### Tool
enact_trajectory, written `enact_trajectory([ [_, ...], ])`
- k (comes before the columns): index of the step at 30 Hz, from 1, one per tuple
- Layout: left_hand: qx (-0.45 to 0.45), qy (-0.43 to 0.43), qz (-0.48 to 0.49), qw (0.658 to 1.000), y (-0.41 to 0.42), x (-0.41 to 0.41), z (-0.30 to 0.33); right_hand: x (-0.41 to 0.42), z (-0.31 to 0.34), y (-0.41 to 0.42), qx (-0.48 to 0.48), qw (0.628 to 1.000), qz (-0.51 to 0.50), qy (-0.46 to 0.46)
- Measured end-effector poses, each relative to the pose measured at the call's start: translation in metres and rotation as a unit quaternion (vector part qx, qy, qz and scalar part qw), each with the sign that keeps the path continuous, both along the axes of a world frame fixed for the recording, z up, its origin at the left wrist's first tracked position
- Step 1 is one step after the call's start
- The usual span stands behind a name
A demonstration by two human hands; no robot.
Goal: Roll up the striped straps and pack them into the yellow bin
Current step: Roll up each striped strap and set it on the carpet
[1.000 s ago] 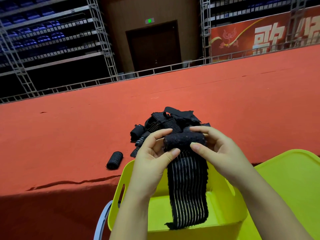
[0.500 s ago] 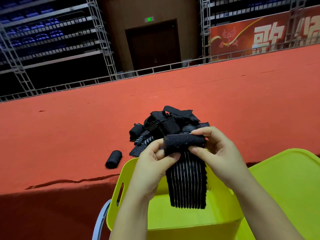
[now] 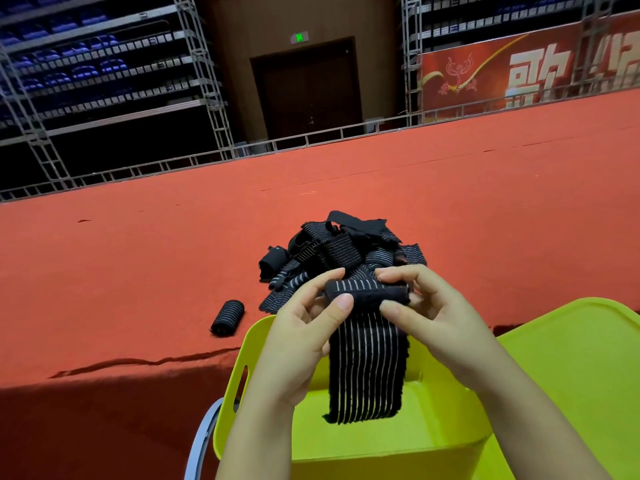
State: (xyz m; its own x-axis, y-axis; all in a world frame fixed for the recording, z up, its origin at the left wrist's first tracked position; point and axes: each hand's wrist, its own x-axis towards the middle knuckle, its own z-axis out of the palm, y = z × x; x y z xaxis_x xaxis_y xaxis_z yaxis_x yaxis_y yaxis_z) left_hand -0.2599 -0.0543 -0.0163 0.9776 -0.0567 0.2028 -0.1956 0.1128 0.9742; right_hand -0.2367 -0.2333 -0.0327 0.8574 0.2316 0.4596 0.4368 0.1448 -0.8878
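A: Where is the strap right now?

B: The striped strap (image 3: 367,362) is held up over the yellow bin (image 3: 381,441). Its top end is rolled into a short black tube, and the rest hangs straight down into the bin's opening.

A: And the fingers?

B: The left hand (image 3: 304,327) pinches the left end of the roll: the thumb lies across the front and the forefinger curls over the top. The right hand (image 3: 433,317) pinches the right end the same way, thumb in front, fingers curled behind. Both hands are closed on the roll.

A: The other straps?

B: A loose pile of straps (image 3: 343,254) lies on the red bench (image 3: 138,271) just behind the hands. One finished roll (image 3: 228,317) lies by itself to the left, near the bin's corner.

A: Anything to read?

B: A red banner (image 3: 526,74) at the back carries large pale characters, cut off at the edge, so I cannot read them. A small green sign (image 3: 300,37) glows above the dark door (image 3: 308,88); its marking is too small to make out.
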Motion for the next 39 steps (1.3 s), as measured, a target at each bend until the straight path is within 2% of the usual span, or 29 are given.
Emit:
enact_trajectory([
  [6,0.035,-0.018,-0.020,0.999,0.003,-0.001,-0.002,-0.001,0.003,0.001,0.045,0.992,0.010,0.114],
  [8,0.033,-0.024,-0.029,0.999,0.004,-0.001,-0.004,-0.002,0.002,0.000,0.043,0.991,0.016,0.126],
  [18,0.011,0.015,-0.043,0.999,0.005,0.000,-0.007,-0.005,0.003,0.001,0.070,0.994,-0.012,0.077],
  [22,0.021,0.003,-0.023,1.000,0.005,0.001,-0.008,-0.006,0.002,0.001,0.052,0.997,-0.009,0.056],
  [29,0.048,-0.021,-0.017,0.998,0.005,-0.001,-0.009,-0.011,0.008,-0.004,0.014,0.992,0.023,0.123],
  [39,0.047,0.032,-0.046,0.997,0.000,-0.007,-0.003,-0.013,0.008,-0.005,0.016,0.999,-0.027,0.035],
])
